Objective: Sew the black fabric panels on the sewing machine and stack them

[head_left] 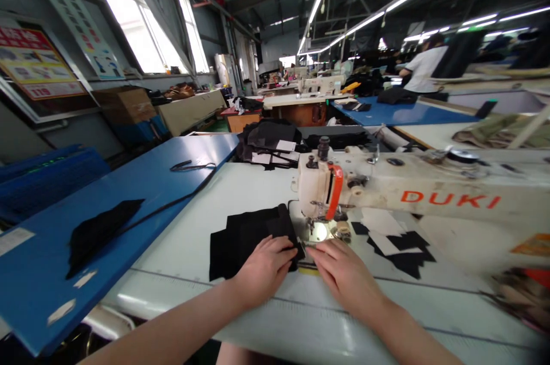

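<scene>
A folded piece of black fabric [243,239] lies on the sewing machine's pale table, left of the needle area. My left hand [266,265] rests on its right part, fingers and thumb closed at the edge of the cloth. Close by, my right hand [344,273] has its fingers pressed together at that same edge, just in front of the presser foot; the fingertips partly hide what they pinch. The white sewing machine [387,187], with an orange lever cover, stands directly beyond my hands. Its small lamp lights the needle plate.
Black and white scraps [399,244] lie right of the needle, under the machine arm. On the left, a blue table [172,181] holds a black cloth piece [101,233] with a long strap. Dark garments [270,138] are piled behind the table. Someone in a white shirt [425,70] is farther back.
</scene>
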Tool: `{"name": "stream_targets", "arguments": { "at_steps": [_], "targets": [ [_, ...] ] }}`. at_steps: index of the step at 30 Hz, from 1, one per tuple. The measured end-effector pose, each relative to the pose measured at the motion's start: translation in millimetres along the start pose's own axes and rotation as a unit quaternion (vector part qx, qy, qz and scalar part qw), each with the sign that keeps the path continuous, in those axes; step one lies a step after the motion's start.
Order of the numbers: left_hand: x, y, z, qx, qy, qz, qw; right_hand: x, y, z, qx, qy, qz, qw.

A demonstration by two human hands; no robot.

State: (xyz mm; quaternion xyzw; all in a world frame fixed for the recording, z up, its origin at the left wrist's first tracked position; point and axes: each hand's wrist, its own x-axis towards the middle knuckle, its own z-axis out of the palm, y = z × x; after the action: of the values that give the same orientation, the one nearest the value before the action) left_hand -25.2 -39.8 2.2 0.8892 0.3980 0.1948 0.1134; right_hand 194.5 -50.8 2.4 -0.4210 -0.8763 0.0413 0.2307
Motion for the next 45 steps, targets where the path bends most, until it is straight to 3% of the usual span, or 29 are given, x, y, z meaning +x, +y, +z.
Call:
{"name": "stream_targets", "arguments": {
  "at_steps": [4,10,13,17,22,25,27,30,34,36,37,40,42,43,45],
  "targets": [
    [-11.4,7.6,-4.0,-0.006,-0.005,-0.018,1.000,1.8,-17.7,3.8,-0.001,-0.034,-0.011,0.999],
    [-22.8,9.6,-15.5,0.005,0.005,-0.021,1.000,-0.7,-23.3,-0.7,-0.009,-0.043,0.000,0.999],
    [-49.9,1.4,-28.3,0.026,0.007,-0.046,0.999,-3.1,-22.1,-1.9,0.003,-0.033,0.002,0.999],
    [-99.8,-12.9,-45.1,0.014,-0.078,-0.068,0.995,-5.1,-18.9,-0.9,0.038,-0.025,0.007,0.999],
    [-137.4,-5.3,-63.7,-0.006,-0.106,-0.051,0.993,-8.3,-37.1,2.9,0.143,-0.037,0.030,0.989],
    [-131.8,6.9,-86.5,-0.080,-0.077,-0.127,0.986,-5.1,-64.4,-5.8,0.281,-0.116,0.047,0.951],
    [-120.8,14.6,-108.8,-0.157,-0.045,-0.216,0.963,2.9,-82.7,-17.3,0.398,-0.159,0.107,0.897],
    [-106.6,24.3,-145.3,-0.291,-0.006,-0.294,0.910,21.3,-102.6,-33.0,0.546,-0.127,0.248,0.790],
    [-109.1,27.7,-176.2,-0.541,-0.011,-0.326,0.775,40.4,-114.3,-35.5,0.668,-0.043,0.325,0.668],
    [-117.1,23.4,-179.6,-0.610,-0.013,-0.339,0.716,43.4,-115.2,-30.1,0.706,-0.026,0.330,0.626],
    [-121.4,20.2,-178.7,-0.623,-0.009,-0.347,0.701,43.8,-114.7,-26.6,0.718,-0.019,0.332,0.612],
    [-131.4,10.7,-171.1,-0.625,0.023,-0.374,0.684,43.4,-110.1,-14.3,0.733,-0.002,0.337,0.591],
    [-134.4,7.1,-166.2,-0.625,0.047,-0.387,0.676,43.5,-106.2,-5.2,0.725,-0.009,0.339,0.599],
    [-134.9,6.8,-164.8,-0.629,0.056,-0.389,0.671,43.6,-104.8,-0.8,0.709,-0.010,0.344,0.616],
    [-133.8,9.2,-164.5,-0.634,0.068,-0.382,0.669,42.8,-105.3,6.5,0.636,0.015,0.354,0.685]
  ]
}}
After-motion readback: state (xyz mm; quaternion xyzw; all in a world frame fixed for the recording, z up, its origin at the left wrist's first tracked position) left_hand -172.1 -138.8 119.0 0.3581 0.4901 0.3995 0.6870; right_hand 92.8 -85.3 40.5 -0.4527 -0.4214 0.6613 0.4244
